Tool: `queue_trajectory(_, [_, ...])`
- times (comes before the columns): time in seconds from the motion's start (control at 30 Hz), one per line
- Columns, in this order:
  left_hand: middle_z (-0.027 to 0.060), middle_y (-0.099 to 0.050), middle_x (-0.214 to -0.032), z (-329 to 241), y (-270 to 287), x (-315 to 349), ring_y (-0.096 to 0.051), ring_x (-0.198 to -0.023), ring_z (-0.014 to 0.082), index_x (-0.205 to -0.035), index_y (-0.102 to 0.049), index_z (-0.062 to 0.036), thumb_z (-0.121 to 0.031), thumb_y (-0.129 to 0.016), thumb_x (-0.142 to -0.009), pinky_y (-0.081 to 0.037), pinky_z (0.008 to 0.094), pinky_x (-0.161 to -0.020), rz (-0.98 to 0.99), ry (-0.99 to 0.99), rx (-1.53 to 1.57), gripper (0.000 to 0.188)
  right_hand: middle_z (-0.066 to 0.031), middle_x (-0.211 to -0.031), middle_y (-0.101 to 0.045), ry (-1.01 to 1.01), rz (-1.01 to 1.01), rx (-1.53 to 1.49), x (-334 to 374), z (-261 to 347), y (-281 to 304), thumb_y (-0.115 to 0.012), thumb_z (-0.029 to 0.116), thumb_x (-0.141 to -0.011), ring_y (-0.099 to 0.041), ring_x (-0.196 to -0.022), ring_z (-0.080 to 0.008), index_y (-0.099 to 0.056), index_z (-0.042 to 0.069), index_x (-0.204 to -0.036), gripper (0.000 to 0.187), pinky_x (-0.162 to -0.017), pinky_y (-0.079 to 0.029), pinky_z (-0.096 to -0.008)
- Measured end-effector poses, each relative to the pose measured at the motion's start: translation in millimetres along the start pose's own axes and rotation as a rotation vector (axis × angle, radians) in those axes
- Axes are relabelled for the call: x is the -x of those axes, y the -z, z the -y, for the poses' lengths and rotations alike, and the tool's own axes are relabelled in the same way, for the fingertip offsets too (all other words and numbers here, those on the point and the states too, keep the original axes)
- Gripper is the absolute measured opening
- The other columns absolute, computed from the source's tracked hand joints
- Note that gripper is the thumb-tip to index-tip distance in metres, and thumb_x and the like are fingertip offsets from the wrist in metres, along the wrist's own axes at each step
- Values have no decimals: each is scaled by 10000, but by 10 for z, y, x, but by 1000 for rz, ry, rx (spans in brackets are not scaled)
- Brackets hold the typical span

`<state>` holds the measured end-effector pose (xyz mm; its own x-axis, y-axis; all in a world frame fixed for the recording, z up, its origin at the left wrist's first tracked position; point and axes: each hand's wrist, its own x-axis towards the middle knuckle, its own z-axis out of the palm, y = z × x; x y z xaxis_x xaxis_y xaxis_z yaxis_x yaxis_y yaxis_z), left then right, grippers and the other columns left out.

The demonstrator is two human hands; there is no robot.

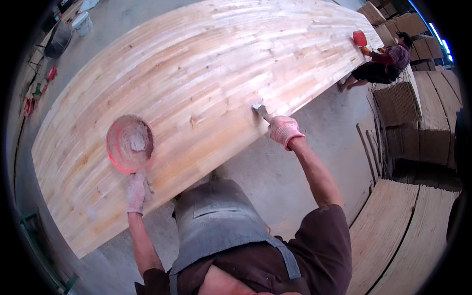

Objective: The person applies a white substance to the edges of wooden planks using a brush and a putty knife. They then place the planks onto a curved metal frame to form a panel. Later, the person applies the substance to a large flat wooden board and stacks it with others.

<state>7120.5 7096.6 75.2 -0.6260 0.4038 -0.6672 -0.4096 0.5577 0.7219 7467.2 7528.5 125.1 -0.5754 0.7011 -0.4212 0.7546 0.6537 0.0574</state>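
A large pale panel of joined wood strips [221, 64] spreads out before me, dotted with dark knots. In its glove, my right hand [285, 131] grips a putty knife [260, 110], whose blade rests on or just above the panel near its close edge. Pale paste shows on the blade. To the left, my left hand [138, 192], gloved too, is closed at the near side of a red-pink tub [112, 147]. Inside the tub lies a lump of whitish putty [138, 139], with smears on the walls. The left fingertips are partly hidden.
At the panel's far right a co-worker [393, 56] leans over it with a red container [359, 38]. Stacks of thin wood sheets [393, 206] and brown boards [423, 118] line the right. A white bucket [82, 23] and dark tub [58, 39] stand at far left.
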Motion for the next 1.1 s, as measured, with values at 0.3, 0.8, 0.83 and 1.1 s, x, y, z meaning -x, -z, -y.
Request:
queue_trajectory(0.3, [60, -621, -687, -59, 0, 2, -602, -505, 164, -915, -608, -49, -504, -613, -1035, -495, 333, -460, 46, -57, -96, 470, -203, -1156, -755, 17, 68, -200, 508, 281, 818, -606, 223, -940, -729, -1059, -384, -718, 104, -1315, 409, -927, -567, -449])
queue_trajectory(0.8, [73, -660, -819, 5, 61, -93, -636, -582, 164, -1037, -645, -56, -433, -561, -1058, -519, 344, -522, 9, -257, -405, 387, -52, -756, -699, 14, -57, -669, -1009, 993, 1085, -639, 270, -948, -620, -625, -144, -744, 53, -1268, 400, -582, -500, -333])
queue_trajectory(0.83, [68, -653, -845, 319, 42, -282, -636, -592, 159, -1071, -644, -74, -427, -543, -1069, -522, 341, -527, -55, -536, -671, 367, -28, -732, -680, 51, -59, -713, -1085, 870, 1033, -626, 252, -945, -606, -591, -125, -753, 68, -1255, 382, -545, -486, -320])
queue_trajectory(1.1, [30, -571, -772, 28, -13, -3, -575, -544, 137, -1192, -590, -137, -425, -574, -1057, -471, 314, -478, 40, 198, 17, 318, -148, -1113, -776, 22, 250, 35, -748, 461, 1251, -580, 257, -883, -732, -1037, -343, -794, 134, -1165, 374, -944, -564, -426])
